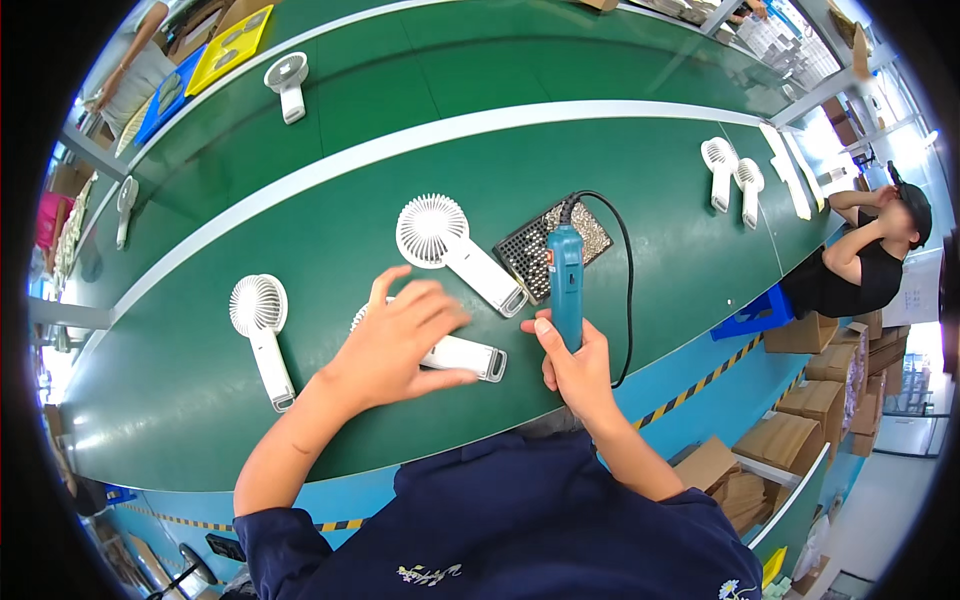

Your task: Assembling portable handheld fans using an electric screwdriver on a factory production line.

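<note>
My right hand (578, 365) is wrapped round the lower end of a teal electric screwdriver (567, 285), whose black cord loops off to the right. My left hand (400, 340), slightly blurred, spreads its fingers over a white handheld fan (468, 357). That hand hides most of the fan's head, and I cannot tell whether it touches the fan. Just beyond lies a second white handheld fan (434, 232), its handle pointing toward the screwdriver. A black perforated tray of small screws (522, 262) sits partly behind the screwdriver. Another white fan (262, 320) lies to the left.
The green table (640, 270) has a pale rail (480, 120) running across it. Two fans (719, 175) lie at the far right, near a person in black (862, 275). Beyond the rail are another fan (288, 85) and a yellow tray (228, 50). Cardboard boxes (780, 440) stand at lower right.
</note>
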Action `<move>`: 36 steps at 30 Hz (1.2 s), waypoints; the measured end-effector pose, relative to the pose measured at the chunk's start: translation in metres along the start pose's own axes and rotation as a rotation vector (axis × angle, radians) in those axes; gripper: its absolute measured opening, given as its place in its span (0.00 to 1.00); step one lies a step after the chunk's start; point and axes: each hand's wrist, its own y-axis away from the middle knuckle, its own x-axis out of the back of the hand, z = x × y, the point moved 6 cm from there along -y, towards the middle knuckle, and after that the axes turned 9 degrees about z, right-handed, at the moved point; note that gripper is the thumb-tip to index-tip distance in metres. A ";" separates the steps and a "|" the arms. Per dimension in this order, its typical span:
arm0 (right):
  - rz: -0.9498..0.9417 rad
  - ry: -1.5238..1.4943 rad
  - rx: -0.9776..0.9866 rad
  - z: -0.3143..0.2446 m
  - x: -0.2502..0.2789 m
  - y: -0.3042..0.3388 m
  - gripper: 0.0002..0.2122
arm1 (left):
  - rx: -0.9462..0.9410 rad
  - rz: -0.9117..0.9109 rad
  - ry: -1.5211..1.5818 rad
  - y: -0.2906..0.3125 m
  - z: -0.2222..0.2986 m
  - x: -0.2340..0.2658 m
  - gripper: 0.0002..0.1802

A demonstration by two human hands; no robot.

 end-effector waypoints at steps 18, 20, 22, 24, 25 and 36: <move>0.021 -0.166 -0.139 0.002 -0.007 0.011 0.08 | -0.151 -0.195 0.037 -0.034 -0.020 -0.012 0.18; -0.020 -0.117 -0.108 0.000 -0.007 0.011 0.08 | -0.149 -0.179 0.043 -0.037 -0.019 -0.010 0.18; -0.041 -0.121 -0.123 0.004 -0.008 0.008 0.07 | -0.146 -0.156 0.034 -0.031 -0.020 -0.012 0.18; -0.081 -0.131 -0.140 0.003 -0.015 0.007 0.07 | -0.142 -0.173 0.054 -0.027 -0.016 -0.017 0.18; -0.077 -0.131 -0.142 0.003 -0.016 0.005 0.07 | -0.126 -0.183 0.068 -0.026 -0.013 -0.018 0.18; -0.269 -0.055 -0.276 0.012 0.003 0.034 0.14 | -0.050 -0.124 -0.196 0.022 0.035 0.003 0.28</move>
